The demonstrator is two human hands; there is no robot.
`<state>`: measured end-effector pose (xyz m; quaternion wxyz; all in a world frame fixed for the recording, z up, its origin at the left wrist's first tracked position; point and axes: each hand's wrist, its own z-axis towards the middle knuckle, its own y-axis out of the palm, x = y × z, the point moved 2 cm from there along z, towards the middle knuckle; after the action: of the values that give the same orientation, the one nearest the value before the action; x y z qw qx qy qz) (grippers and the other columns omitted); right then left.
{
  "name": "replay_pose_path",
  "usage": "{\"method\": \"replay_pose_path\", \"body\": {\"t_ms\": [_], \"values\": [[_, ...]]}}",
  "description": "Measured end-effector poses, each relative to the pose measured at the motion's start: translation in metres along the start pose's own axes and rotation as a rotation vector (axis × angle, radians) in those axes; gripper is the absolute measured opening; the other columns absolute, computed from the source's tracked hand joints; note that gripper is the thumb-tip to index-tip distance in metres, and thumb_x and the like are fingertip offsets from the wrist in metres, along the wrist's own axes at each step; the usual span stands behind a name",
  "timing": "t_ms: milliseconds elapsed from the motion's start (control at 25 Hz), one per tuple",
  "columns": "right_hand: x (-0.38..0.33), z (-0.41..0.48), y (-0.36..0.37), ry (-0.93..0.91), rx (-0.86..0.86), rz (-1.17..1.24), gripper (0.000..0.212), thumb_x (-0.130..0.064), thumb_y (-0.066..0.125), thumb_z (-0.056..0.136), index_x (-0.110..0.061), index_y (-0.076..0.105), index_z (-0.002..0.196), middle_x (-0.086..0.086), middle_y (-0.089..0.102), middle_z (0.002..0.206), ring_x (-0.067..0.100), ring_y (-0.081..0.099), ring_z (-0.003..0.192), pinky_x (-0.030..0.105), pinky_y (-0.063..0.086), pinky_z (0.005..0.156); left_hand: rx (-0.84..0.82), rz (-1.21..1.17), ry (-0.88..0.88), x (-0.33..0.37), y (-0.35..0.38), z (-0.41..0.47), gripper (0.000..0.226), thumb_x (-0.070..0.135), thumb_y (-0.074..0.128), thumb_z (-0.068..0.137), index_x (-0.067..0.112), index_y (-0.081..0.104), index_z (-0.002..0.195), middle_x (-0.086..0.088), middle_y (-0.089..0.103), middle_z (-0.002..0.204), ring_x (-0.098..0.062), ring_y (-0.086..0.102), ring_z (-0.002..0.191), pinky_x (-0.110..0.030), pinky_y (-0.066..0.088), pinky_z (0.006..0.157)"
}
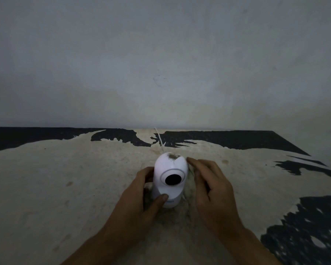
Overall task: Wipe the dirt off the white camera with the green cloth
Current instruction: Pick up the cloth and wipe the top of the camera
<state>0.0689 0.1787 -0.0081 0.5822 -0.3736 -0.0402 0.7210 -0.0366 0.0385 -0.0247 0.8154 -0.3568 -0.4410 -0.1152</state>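
A white camera (170, 173) with a round black lens stands upright on the worn table (65, 178). A patch of dark dirt (172, 155) sits on its top. My left hand (139, 197) grips the camera's lower left side, thumb pressed on its front base. My right hand (212, 186) hovers at the camera's right side, fingers curled, fingertips near the top edge; nothing shows in it. No green cloth is in view.
A thin white cable (160, 139) runs from the camera's back toward the grey wall (161, 64). The table's black coating (237, 139) is peeled in large patches along the far edge and at the right.
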Motion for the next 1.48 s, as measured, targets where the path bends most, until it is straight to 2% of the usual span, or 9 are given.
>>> {"method": "replay_pose_path", "body": {"t_ms": [200, 360, 560, 680, 800, 960, 1080, 1320, 1480], "values": [[-0.001, -0.001, 0.001, 0.01, 0.004, 0.018, 0.033, -0.005, 0.047, 0.093, -0.007, 0.057, 0.125, 0.004, 0.059, 0.116, -0.003, 0.052, 0.108, 0.006, 0.04, 0.089, 0.001, -0.005, -0.005, -0.001, 0.0, 0.0, 0.064, 0.04, 0.06, 0.078, 0.033, 0.026, 0.131, 0.022, 0.04, 0.122, 0.0, 0.044, 0.107, -0.011, 0.037, 0.086], [-0.006, 0.0, 0.0, -0.056, 0.014, 0.015, 0.035, -0.016, 0.048, 0.094, -0.002, 0.058, 0.125, 0.004, 0.059, 0.11, 0.003, 0.055, 0.1, 0.009, 0.043, 0.084, 0.008, 0.013, -0.007, 0.0, 0.0, -0.001, 0.063, 0.04, 0.06, 0.078, 0.035, 0.026, 0.13, 0.022, 0.04, 0.121, 0.001, 0.043, 0.103, -0.007, 0.036, 0.081], [-0.008, 0.001, -0.002, -0.101, 0.083, -0.028, 0.031, -0.01, 0.055, 0.09, 0.001, 0.062, 0.118, 0.01, 0.065, 0.102, 0.007, 0.058, 0.093, 0.009, 0.045, 0.083, 0.005, 0.012, -0.034, 0.0, 0.001, 0.0, 0.063, 0.039, 0.06, 0.078, 0.034, 0.026, 0.13, 0.015, 0.043, 0.128, 0.001, 0.042, 0.104, -0.016, 0.036, 0.087], [-0.02, -0.002, 0.0, -0.237, 0.06, -0.118, 0.035, -0.021, 0.046, 0.098, 0.003, 0.064, 0.115, 0.016, 0.064, 0.104, 0.016, 0.06, 0.094, 0.018, 0.052, 0.083, 0.018, 0.025, -0.05, 0.0, 0.002, 0.001, 0.063, 0.038, 0.061, 0.078, 0.033, 0.026, 0.13, 0.011, 0.044, 0.133, 0.0, 0.04, 0.103, -0.018, 0.036, 0.088], [-0.027, -0.002, 0.004, -0.355, -0.003, -0.217, 0.051, -0.031, 0.027, 0.104, 0.001, 0.065, 0.115, 0.016, 0.059, 0.109, 0.02, 0.056, 0.097, 0.024, 0.053, 0.084, 0.02, 0.024, -0.059, 0.0, 0.002, 0.002, 0.064, 0.038, 0.062, 0.077, 0.033, 0.027, 0.13, 0.012, 0.045, 0.131, 0.0, 0.041, 0.103, -0.018, 0.037, 0.089], [-0.02, 0.002, 0.001, -0.29, 0.009, -0.248, 0.058, -0.035, 0.021, 0.104, 0.003, 0.064, 0.116, 0.021, 0.061, 0.107, 0.024, 0.057, 0.098, 0.022, 0.048, 0.088, 0.019, 0.014, -0.021, -0.001, 0.002, 0.0, 0.062, 0.039, 0.061, 0.077, 0.033, 0.028, 0.13, 0.018, 0.043, 0.123, 0.0, 0.043, 0.104, -0.006, 0.034, 0.08], [-0.014, 0.004, -0.004, -0.223, 0.028, -0.249, 0.059, -0.038, 0.018, 0.103, 0.0, 0.061, 0.12, 0.021, 0.06, 0.107, 0.026, 0.058, 0.096, 0.024, 0.051, 0.084, 0.019, 0.001, 0.003, -0.001, 0.001, 0.0, 0.06, 0.04, 0.06, 0.077, 0.037, 0.027, 0.127, 0.021, 0.042, 0.122, 0.002, 0.043, 0.104, -0.005, 0.034, 0.08], [-0.027, -0.003, 0.014, -0.369, -0.006, -0.356, 0.053, -0.033, 0.029, 0.103, 0.001, 0.07, 0.105, 0.021, 0.067, 0.1, 0.024, 0.063, 0.091, 0.03, 0.058, 0.077, 0.022, 0.001, -0.053, -0.001, 0.002, 0.001, 0.063, 0.037, 0.063, 0.077, 0.035, 0.028, 0.129, 0.015, 0.045, 0.128, -0.002, 0.043, 0.105, -0.02, 0.039, 0.092], [-0.015, 0.007, -0.004, -0.245, 0.022, -0.342, 0.053, -0.032, 0.023, 0.103, -0.001, 0.063, 0.118, 0.021, 0.06, 0.107, 0.028, 0.057, 0.096, 0.028, 0.052, 0.082, 0.014, 0.011, -0.003, -0.001, 0.001, 0.001, 0.058, 0.039, 0.062, 0.077, 0.039, 0.028, 0.125, 0.021, 0.043, 0.121, 0.007, 0.043, 0.099, -0.008, 0.036, 0.083]]}}
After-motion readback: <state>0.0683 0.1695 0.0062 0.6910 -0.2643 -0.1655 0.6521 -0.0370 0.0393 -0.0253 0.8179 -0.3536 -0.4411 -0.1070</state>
